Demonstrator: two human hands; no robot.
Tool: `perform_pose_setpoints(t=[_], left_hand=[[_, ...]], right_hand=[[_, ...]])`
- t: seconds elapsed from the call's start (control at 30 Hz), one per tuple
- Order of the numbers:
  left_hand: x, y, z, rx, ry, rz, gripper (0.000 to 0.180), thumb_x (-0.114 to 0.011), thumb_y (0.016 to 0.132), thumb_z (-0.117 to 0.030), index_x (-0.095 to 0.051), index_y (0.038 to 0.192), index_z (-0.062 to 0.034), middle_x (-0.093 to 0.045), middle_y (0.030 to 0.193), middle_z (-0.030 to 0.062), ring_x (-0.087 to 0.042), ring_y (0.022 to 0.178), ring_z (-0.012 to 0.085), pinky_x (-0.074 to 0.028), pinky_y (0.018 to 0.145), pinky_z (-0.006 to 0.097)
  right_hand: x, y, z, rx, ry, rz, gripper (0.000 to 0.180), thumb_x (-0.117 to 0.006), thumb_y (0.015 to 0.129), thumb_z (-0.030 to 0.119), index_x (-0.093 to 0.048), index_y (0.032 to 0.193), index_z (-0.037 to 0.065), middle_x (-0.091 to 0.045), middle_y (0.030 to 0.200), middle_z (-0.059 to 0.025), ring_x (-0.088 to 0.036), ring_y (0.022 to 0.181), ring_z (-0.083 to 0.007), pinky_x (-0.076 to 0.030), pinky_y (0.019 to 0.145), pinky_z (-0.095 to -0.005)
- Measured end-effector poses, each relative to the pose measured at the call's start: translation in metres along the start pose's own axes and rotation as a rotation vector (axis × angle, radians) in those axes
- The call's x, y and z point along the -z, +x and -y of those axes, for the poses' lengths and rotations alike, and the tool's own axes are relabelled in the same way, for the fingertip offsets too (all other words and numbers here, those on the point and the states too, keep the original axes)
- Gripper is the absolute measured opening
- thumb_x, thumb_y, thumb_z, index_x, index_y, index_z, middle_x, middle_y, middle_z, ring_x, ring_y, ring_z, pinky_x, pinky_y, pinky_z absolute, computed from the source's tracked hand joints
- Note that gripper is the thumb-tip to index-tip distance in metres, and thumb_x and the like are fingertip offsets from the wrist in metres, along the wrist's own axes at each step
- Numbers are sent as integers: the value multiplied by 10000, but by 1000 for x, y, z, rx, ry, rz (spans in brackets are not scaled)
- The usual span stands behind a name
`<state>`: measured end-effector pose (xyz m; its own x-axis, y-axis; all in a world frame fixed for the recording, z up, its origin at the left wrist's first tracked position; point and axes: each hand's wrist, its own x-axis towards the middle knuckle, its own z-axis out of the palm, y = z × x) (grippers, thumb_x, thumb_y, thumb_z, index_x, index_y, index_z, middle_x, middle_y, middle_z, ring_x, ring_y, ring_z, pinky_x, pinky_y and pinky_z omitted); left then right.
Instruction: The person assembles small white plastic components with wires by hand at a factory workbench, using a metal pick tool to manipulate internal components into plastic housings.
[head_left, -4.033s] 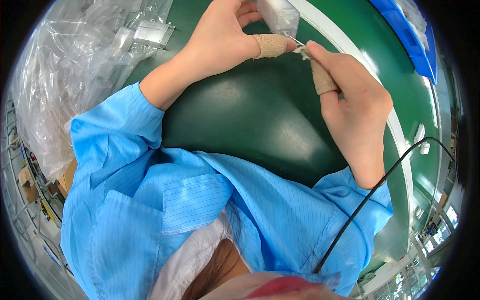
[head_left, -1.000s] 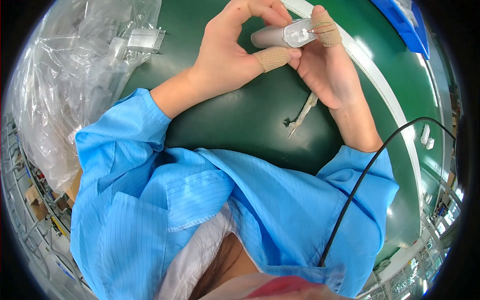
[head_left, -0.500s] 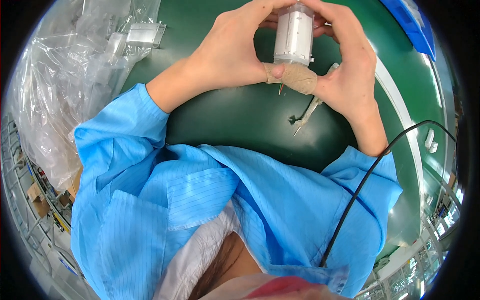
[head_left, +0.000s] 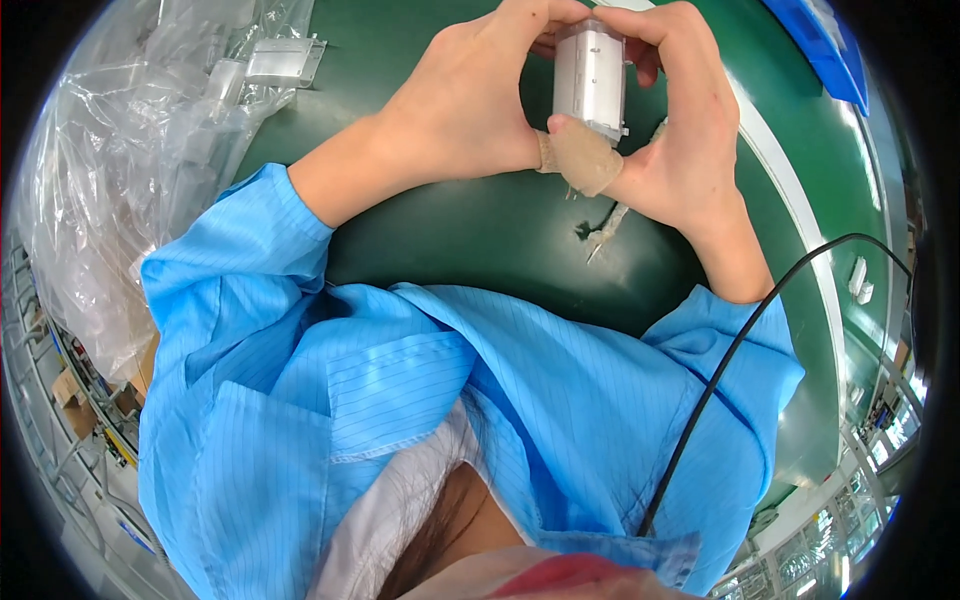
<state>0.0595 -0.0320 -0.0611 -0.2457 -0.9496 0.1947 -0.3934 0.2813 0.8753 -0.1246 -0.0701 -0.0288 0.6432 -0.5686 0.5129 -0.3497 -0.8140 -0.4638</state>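
Note:
Between my two hands is a small white part in a clear plastic housing (head_left: 590, 75), roughly box-shaped, held upright. My left hand (head_left: 475, 95) grips it from the left, fingers at its far end and thumb at its near end. From the right, my right hand (head_left: 690, 120) closes on it the same way, index finger across the far end. Beige tape wrap (head_left: 588, 160) covers the thumbs, which meet under the near end. Below my right hand, a thin tool with a tape-wrapped handle and pointed tip (head_left: 606, 232) sticks out; its upper part is hidden.
A clear plastic bag (head_left: 100, 190) with similar clear parts fills the left side, one part (head_left: 285, 62) at its edge. A blue bin (head_left: 825, 50) stands far right. A black cable (head_left: 715, 375) runs over my right sleeve. Small white pieces (head_left: 860, 280) lie right on the green table (head_left: 470, 240).
The housing has turned slightly in my fingers, showing another side. My thumbs have shifted at its near end, and my right hand has moved slightly left.

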Motion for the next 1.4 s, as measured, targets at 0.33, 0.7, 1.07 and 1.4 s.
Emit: perform_pose_setpoints(t=[0.33,0.7,1.07,1.4], left_hand=[[-5,14,26,-392,-141,73,857,-906,585,-196,-397,1247,-1,-557,1190,142,-568,1109,180,-454,980,333],[-2,-1,-5,0,-85,85,805,-893,616,-220,-418,1229,-5,-568,1158,143,-597,1080,186,-488,926,315],[-10,7,27,-551,206,-198,777,-881,585,-262,-468,1205,-37,-565,1097,134,-601,984,292,-437,945,372],[1,3,5,-369,287,-162,695,-829,574,-241,-474,1125,-12,-592,964,128,-607,910,288,-365,952,427]], right_hand=[[18,7,-4,-25,59,205,788,-910,527,421,-543,1108,35,-477,911,-98,-485,773,-211,-398,642,-295],[17,4,-17,22,146,179,748,-904,552,382,-550,1127,60,-470,881,-77,-473,760,-202,-376,650,-296],[4,2,-17,-32,265,90,736,-907,554,328,-560,1139,45,-523,958,-101,-521,819,-208,-435,695,-287],[-15,-5,-45,53,324,101,778,-900,588,325,-548,1190,-21,-513,1045,-82,-542,933,-173,-470,803,-277]])
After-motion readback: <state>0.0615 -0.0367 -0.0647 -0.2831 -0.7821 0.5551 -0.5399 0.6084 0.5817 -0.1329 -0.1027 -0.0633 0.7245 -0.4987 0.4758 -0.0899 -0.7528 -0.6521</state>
